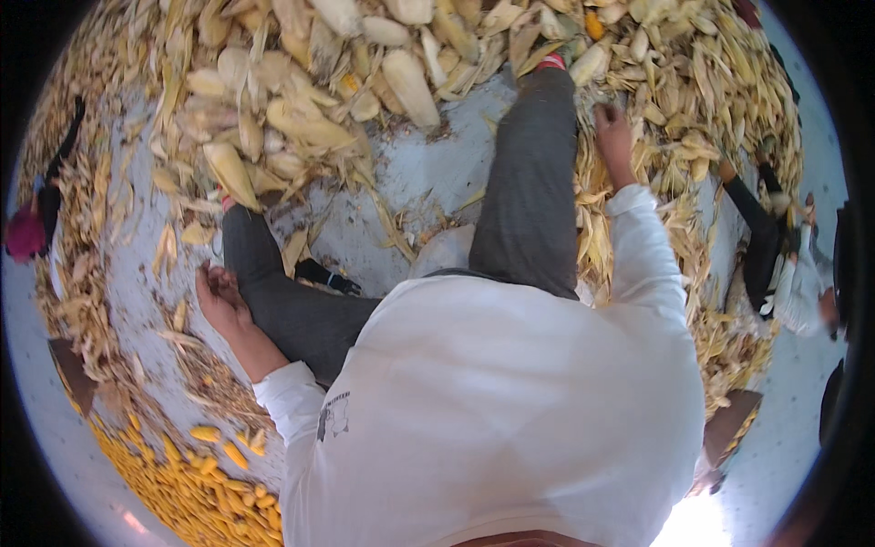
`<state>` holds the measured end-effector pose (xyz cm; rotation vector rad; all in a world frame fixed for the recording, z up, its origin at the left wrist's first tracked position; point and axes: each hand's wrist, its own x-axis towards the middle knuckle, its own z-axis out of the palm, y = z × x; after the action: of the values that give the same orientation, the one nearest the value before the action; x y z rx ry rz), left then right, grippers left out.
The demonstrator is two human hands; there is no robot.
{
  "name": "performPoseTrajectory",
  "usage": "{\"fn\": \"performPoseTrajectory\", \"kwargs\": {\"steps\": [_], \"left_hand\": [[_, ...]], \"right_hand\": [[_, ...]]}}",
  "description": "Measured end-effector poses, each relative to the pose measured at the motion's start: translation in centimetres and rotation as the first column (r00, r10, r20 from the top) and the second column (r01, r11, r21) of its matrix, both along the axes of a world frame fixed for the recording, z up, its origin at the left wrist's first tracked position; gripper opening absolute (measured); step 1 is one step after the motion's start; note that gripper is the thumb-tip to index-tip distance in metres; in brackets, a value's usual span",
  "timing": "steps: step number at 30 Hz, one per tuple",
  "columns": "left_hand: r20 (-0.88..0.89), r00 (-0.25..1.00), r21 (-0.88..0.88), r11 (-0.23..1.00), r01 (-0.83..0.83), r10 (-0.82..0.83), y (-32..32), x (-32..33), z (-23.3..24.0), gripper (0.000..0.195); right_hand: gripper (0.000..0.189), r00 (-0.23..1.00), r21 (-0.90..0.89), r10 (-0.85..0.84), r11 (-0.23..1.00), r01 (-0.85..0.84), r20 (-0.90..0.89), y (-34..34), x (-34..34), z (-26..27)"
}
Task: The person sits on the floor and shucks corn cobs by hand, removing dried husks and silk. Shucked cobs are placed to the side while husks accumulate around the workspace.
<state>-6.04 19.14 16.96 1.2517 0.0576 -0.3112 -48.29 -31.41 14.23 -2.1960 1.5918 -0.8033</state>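
Note:
My left hand (222, 297) hangs beside my left knee, palm turned up and fingers loosely curled apart, with nothing in it. On the other side, my right hand (614, 137) is just right of my right shin, over loose dry husks (591, 225). Its fingers are bunched and partly turned away, so I cannot tell if it holds something. In front of me lies a heap of corn ears in pale dry husks (311, 123). One husked ear (229, 171) rests against my left ankle. A bit of yellow kernels (593, 26) shows near my right foot.
Bare yellow corn cobs (198, 485) are piled behind my left side. A black object with a pale band (328, 277) lies between my legs. A person in a purple head covering (27, 232) is at far left; another person in white (796, 290) sits at right.

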Motion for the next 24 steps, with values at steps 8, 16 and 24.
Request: {"fn": "performPoseTrajectory", "kwargs": {"steps": [8, 16, 24], "left_hand": [[0.034, 0.997, -0.025, 0.997, 0.069, -0.068, 1.3, 0.6, 0.5, 0.031], [0.079, 0.993, 0.147, 0.986, 0.079, -0.091, -0.3, -0.1, 1.6, 0.027], [0.088, 0.975, 0.170, 0.968, 0.185, -0.202, -0.7, 0.6, 1.9, 0.031]], "right_hand": [[0.039, 0.437, 0.159, 0.538, 0.742, -0.651, -0.720, 7.9, 2.4, -13.9], [0.043, 0.452, 0.302, 0.450, 0.881, -0.363, -0.770, 6.1, 5.6, -14.9], [0.047, 0.653, 0.464, 0.140, 0.812, 0.354, -0.744, 0.8, -9.9, -15.0]]}}
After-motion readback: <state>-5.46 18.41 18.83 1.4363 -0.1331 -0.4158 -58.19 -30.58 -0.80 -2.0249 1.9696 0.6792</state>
